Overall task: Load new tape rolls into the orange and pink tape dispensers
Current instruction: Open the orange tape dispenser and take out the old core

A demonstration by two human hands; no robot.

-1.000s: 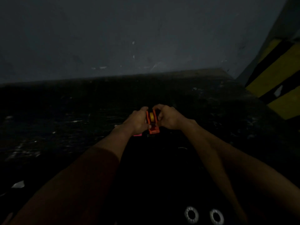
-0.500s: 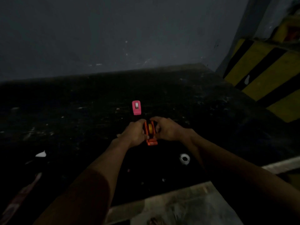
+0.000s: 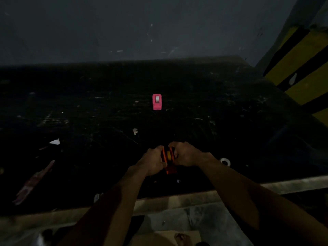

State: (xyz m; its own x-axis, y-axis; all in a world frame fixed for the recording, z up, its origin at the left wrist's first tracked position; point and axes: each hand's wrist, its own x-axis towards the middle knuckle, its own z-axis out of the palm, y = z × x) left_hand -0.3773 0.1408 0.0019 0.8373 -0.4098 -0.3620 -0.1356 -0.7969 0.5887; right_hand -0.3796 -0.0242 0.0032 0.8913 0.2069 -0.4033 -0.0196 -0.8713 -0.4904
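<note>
- Orange tape dispenser [image 3: 169,162] is held near the front edge of the dark tabletop [image 3: 230,110], a yellowish roll [image 3: 168,154] seen inside.
- It is clamped between the left hand [image 3: 152,161] and right hand [image 3: 186,154].
- The roll should probably be pressed squarely onto its hub while the body is steadied.
- Pink tape dispenser [image 3: 157,102] is set mid-tabletop, well apart; a spare white roll [image 3: 225,161] lies near the right wrist.

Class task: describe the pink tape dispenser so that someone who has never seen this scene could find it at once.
Start at the dark, scuffed table that runs up to the grey wall. Look near its middle, straight beyond the two hands. The pink tape dispenser stands there alone, untouched, showing a whitish roll, whereas the orange tape dispenser is gripped between the left hand and right hand.
</note>
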